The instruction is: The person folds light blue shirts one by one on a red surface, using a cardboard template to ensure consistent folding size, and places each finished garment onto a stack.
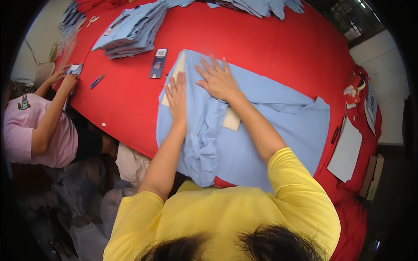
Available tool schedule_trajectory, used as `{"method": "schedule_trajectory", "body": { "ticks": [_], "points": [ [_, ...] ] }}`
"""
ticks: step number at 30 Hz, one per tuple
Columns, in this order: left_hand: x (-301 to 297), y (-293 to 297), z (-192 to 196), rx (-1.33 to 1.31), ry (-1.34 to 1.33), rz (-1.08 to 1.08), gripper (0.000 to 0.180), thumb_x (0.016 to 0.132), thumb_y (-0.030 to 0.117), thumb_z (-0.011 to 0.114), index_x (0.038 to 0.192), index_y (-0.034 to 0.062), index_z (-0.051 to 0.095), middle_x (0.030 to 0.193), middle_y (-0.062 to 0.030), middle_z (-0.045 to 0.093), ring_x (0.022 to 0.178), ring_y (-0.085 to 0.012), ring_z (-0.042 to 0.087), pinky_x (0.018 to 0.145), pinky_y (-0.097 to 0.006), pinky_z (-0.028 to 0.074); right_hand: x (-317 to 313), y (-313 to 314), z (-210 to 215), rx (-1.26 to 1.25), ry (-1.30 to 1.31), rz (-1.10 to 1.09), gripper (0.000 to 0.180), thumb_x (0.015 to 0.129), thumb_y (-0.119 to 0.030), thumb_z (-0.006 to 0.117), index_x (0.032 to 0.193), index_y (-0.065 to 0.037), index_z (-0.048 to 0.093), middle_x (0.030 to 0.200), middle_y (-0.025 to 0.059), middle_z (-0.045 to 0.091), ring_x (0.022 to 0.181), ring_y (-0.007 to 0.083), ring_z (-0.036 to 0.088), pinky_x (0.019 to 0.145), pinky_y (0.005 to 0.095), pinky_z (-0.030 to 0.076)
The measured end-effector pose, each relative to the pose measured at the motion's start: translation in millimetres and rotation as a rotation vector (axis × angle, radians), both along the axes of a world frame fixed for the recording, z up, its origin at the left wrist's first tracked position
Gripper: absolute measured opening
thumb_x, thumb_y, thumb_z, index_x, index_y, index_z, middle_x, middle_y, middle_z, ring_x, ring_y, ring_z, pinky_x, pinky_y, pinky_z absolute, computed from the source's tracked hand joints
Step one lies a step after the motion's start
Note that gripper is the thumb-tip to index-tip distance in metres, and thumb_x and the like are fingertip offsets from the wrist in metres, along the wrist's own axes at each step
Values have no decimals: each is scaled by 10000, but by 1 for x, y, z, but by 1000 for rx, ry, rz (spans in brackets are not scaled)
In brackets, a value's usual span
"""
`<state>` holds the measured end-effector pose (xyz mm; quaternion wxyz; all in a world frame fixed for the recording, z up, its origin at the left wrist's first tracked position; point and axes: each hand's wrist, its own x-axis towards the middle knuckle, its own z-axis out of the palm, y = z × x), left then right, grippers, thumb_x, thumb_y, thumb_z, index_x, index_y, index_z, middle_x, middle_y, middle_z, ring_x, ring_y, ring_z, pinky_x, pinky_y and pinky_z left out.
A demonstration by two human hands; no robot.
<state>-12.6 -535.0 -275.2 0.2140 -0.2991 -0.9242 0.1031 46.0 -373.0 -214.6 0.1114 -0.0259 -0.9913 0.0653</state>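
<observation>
Light blue shirt (283,130) lies spread on the red-covered table (278,48), at the near edge of this surface, where the person in yellow is standing. Both forearms come over this near edge and reach toward the far one. The left hand (176,98) is laid palm down at the left border of the cloth, its fingers a little apart and pointing to the far edge, across a cream strip (179,65). The right hand (219,81) lies farther in, also palm down, with the fingers well spread and the thumb turned to the left; its forearm goes slanting from the right. Both hands are opened flat, and neither has its fingers closed around anything. Between the forearms the cloth is wrinkled, and a cream piece (231,119) shows beside the right forearm; whether it joins the strip, I cannot tell. Toward the far left corner are a dark tag (157,64) and a pile of folded shirts (135,32)
</observation>
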Motion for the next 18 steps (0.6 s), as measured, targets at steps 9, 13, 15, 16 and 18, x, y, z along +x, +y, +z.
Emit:
{"method": "schedule_trajectory", "body": {
  "ticks": [9, 13, 15, 16, 18],
  "points": [
    [7, -3, 23, 265, -159, -279, 681, 871, 133, 473, 1491, 306, 249, 1493, 43, 325, 1337, -142, 367, 1103, -372, 302, 153, 122, 41, -118, 205, -508, 511, 756, 46, 436, 1179, -144, 651, 1254, 116, 603, 1172, 319, 529, 1011, 449, 406],
    [15, 1, 47, 424, -366, -430, 513, 840, 113, 493, 1310, 306, 565, 1279, 1, 526, 1205, -167, 480, 1088, -389, 289, 288, 210, 8, 138, 114, -874, 520, 784, 41, 439, 1192, -212, 638, 1361, 67, 518, 1254, 324, 450, 1019, 523, 368],
    [12, 0, 47, 583, -513, -461, 424, 825, 134, 511, 1200, 272, 651, 1217, -10, 556, 1165, -177, 499, 1061, -399, 294, 318, 222, 14, -46, 118, -861, 469, 780, 24, 497, 1182, -179, 629, 1325, 71, 531, 1244, 291, 456, 1021, 477, 357],
    [10, -2, 47, 661, -586, -471, 388, 817, 144, 520, 1146, 256, 695, 1186, -16, 571, 1145, -182, 509, 1047, -405, 296, 329, 224, 17, -139, 123, -847, 447, 778, 15, 526, 1176, -162, 624, 1306, 73, 537, 1238, 275, 458, 1022, 453, 352],
    [-3, -10, 42, 704, -620, -561, 361, 800, 200, 549, 1124, 223, 708, 1205, -44, 587, 1156, -221, 515, 1016, -370, 295, 346, 212, 19, -230, 233, -775, 440, 756, 6, 519, 1160, -131, 626, 1301, 105, 523, 1244, 263, 457, 1015, 412, 369]
  ]
}}
